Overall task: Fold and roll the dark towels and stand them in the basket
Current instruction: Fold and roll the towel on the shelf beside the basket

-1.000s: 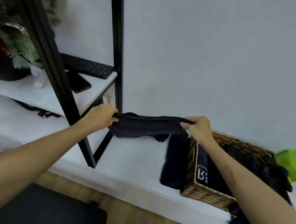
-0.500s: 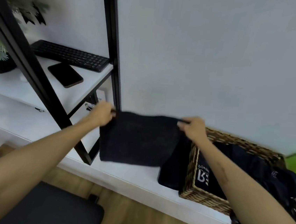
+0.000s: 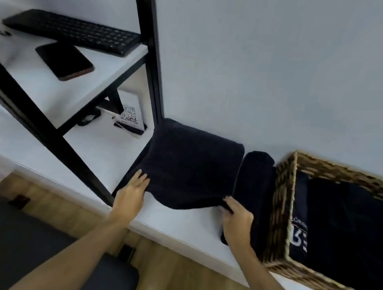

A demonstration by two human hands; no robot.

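Note:
A dark towel (image 3: 190, 166) lies spread on the white ledge (image 3: 177, 223) against the wall. My left hand (image 3: 132, 194) rests with straight fingers on its near left corner. My right hand (image 3: 237, 217) pinches the near right corner, which is lifted a little off the ledge. A second dark towel (image 3: 256, 182) lies folded long between the spread towel and the wicker basket (image 3: 281, 201). The basket stands at the right and holds dark cloth with white lettering (image 3: 299, 234).
A black metal shelf frame (image 3: 153, 53) rises at the left, its diagonal leg (image 3: 51, 139) ending beside my left hand. On its white shelf lie a keyboard (image 3: 74, 32) and a phone (image 3: 64, 60). A dark seat (image 3: 21, 249) and wooden floor lie below.
The towel, held up and stretched between both hands before, now lies laid out on the ledge. Both hands have come down to its near corners, and the view has tilted downward.

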